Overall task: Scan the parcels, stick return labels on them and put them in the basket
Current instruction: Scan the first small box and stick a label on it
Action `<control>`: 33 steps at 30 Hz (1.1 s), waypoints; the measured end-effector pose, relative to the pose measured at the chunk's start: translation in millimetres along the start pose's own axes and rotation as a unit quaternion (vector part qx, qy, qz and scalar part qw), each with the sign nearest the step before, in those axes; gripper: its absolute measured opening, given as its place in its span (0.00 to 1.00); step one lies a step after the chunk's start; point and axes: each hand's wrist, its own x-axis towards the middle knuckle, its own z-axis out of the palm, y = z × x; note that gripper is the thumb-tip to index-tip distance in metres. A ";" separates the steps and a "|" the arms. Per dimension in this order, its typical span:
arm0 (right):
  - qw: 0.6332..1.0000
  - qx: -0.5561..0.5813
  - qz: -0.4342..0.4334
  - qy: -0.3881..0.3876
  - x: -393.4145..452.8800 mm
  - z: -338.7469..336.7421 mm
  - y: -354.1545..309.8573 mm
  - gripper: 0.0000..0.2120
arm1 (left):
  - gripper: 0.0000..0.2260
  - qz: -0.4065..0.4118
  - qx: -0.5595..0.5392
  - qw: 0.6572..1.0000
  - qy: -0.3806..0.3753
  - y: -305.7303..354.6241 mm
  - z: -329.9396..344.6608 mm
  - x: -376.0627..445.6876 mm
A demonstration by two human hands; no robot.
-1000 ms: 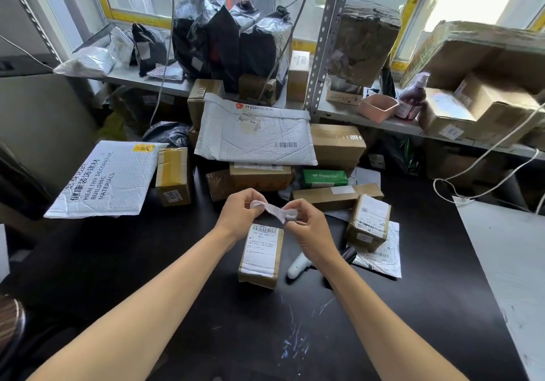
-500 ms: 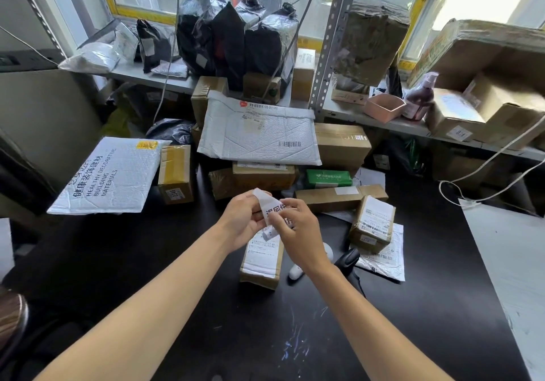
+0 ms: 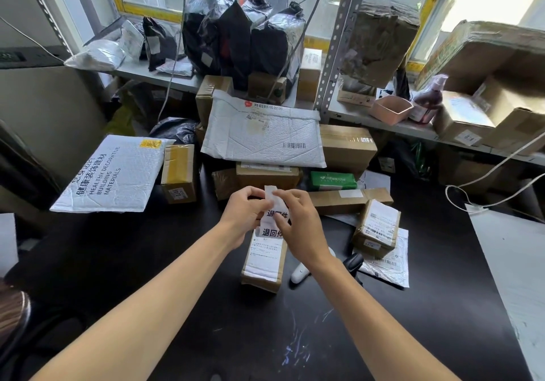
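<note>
Head view: both hands meet over the black table (image 3: 165,262), above a small carton parcel (image 3: 264,265) that lies flat with its shipping label facing up. Left hand (image 3: 246,217) has its fingers curled, pinching the left edge of a white return-label strip (image 3: 274,221); right hand (image 3: 298,221) pinches the strip's right side, thumb and fingers closed on it. The strip hangs upright between the hands, two printed stickers showing; whether one is already lifted off the backing I cannot tell, since the fingers cover that edge. A handheld scanner (image 3: 299,271) lies just beside the parcel on its right. More parcels are piled behind, including a white padded mailer (image 3: 265,138). No basket is in view. Risks, as judged: the sticker could curl and stick to itself or to a fingertip during peeling; laid down carelessly, it could cover the parcel's barcode.
</note>
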 end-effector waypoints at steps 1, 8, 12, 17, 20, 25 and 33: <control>1.000 -0.013 -0.009 -0.006 1.0 0.4 -0.5 0.18 | 0.08 0.003 0.011 1.000 0.002 0.7 -0.7 0.7; 1.000 -0.013 0.005 -0.015 7.8 2.9 -4.7 0.10 | 0.06 0.039 0.107 0.993 0.009 5.4 -7.8 3.1; 1.000 -0.009 0.010 -0.016 9.8 5.2 -5.8 0.08 | 0.05 0.079 0.157 0.984 0.012 8.5 -10.0 0.4; 1.000 -0.010 -0.003 0.002 13.2 7.8 -6.6 0.06 | 0.04 0.082 0.176 0.981 0.014 9.7 -13.1 0.8; 0.999 -0.020 -0.015 0.023 13.1 10.0 -7.7 0.03 | 0.01 0.058 0.159 0.985 0.032 10.2 -12.3 0.4; 0.992 -0.086 -0.089 0.035 10.2 11.3 -11.4 0.02 | 0.08 0.017 0.148 0.988 0.038 15.8 -11.0 0.5; 0.984 -0.118 -0.132 -0.005 11.4 14.7 -10.7 0.02 | 0.06 -0.061 0.122 0.990 0.038 16.6 -17.4 7.7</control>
